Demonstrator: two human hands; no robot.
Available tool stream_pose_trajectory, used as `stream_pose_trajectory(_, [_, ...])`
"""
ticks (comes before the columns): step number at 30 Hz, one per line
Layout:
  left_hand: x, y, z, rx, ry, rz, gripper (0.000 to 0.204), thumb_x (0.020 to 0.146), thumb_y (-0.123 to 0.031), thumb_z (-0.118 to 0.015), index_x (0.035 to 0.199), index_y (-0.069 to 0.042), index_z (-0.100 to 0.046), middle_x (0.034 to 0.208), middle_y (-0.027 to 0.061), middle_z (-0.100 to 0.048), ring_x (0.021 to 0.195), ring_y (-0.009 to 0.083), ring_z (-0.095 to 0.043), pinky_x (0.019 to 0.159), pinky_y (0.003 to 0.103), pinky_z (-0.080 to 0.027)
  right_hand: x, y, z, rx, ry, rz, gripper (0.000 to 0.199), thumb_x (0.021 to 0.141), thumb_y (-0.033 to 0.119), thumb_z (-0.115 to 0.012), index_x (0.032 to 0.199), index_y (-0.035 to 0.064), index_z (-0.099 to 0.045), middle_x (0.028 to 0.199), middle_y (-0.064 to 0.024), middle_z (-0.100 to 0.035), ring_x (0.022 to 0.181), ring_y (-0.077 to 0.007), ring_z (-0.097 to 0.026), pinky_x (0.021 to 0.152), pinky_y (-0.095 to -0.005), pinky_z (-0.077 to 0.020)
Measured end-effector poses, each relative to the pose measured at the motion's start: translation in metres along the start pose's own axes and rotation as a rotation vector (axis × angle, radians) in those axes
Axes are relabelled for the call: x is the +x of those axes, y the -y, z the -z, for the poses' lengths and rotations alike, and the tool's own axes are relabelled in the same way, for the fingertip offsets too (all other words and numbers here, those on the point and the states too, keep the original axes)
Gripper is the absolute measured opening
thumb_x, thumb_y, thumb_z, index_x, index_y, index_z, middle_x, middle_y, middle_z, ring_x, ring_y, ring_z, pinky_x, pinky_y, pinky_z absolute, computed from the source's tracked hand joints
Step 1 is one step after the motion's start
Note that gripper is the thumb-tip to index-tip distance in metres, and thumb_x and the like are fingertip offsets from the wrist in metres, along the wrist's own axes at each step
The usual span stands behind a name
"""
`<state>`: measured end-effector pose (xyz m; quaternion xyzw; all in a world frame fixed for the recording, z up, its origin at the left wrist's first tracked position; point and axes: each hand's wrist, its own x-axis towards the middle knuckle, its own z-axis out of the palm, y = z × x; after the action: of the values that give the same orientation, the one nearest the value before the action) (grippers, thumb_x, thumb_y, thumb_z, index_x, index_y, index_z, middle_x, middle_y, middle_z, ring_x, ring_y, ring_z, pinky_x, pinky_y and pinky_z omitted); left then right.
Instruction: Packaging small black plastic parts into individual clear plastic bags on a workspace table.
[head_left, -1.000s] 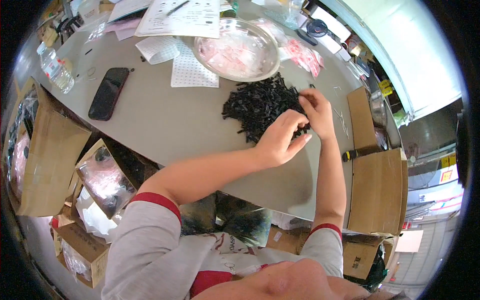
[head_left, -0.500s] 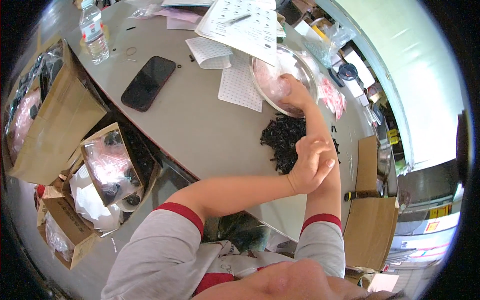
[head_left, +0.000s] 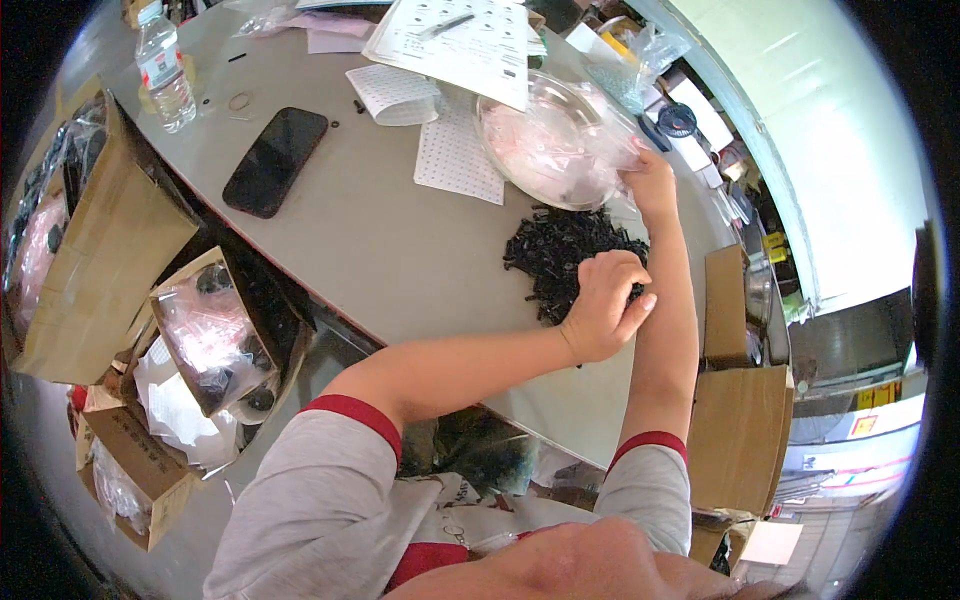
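My right hand [head_left: 650, 182] reaches to the rim of a clear bowl [head_left: 500, 150] full of small pinkish plastic bags. Its fingers pinch a clear plastic bag [head_left: 612, 140] at the bowl's right side. Just in front of the bowl, a pile of small black parts [head_left: 560, 250] lies on the grey table [head_left: 400, 250]. My left hand [head_left: 605, 305] hovers over the near edge of that pile with its fingers curled into a fist. Whatever is inside the fist is hidden.
A black phone [head_left: 275, 160], a water bottle [head_left: 165, 75], printed papers [head_left: 455, 40] and a dotted sheet [head_left: 460, 150] lie on the far table. Open cardboard boxes [head_left: 90, 250] with bagged parts [head_left: 210, 330] stand at the left. More boxes [head_left: 740, 430] are at the right.
My right hand has lifted from the black pile to the bowl and now grips a clear bag. My left hand stays fisted near the pile. The view has shifted.
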<state>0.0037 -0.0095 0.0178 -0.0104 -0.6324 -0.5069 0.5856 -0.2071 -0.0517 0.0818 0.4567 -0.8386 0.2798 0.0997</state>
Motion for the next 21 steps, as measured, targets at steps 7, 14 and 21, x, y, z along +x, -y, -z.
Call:
stream_pose_trajectory(7, [-0.003,0.008,-0.001,0.031,0.099,0.020,0.025,0.082,-0.009,-0.060,0.103,-0.005,-0.048,0.101,0.0143,-0.050,0.096,0.0309,-0.048,0.085,0.040,-0.032,-0.079,-0.020,0.066,0.824,-0.015,-0.399,0.032,0.076,-0.005,-0.064,0.107,-0.0051,-0.058,0.094,-0.0088,-0.064,0.082,-0.0172,-0.061,0.070,-0.0277,-0.0479])
stream_pose_trajectory(14, [-0.011,0.022,-0.008,0.130,0.197,0.053,0.023,0.083,-0.010,-0.063,0.099,-0.004,-0.047,0.096,0.0118,-0.049,0.089,0.0276,-0.050,0.080,0.038,-0.038,-0.192,-0.093,0.111,0.801,0.100,-0.713,0.034,0.076,-0.002,-0.066,0.108,-0.0004,-0.057,0.096,-0.0068,-0.062,0.084,-0.0155,-0.060,0.071,-0.0272,-0.0488])
stream_pose_trajectory(21, [-0.014,0.019,-0.009,0.042,0.315,0.066,0.024,0.083,-0.006,-0.063,0.100,-0.001,-0.047,0.097,0.0117,-0.047,0.086,0.0215,-0.048,0.080,0.032,-0.041,-0.240,-0.105,0.086,0.150,0.035,-0.584,0.063,0.073,0.011,-0.073,0.127,0.0038,-0.042,0.108,-0.0141,-0.058,0.097,-0.0208,-0.057,0.084,-0.0332,-0.0451])
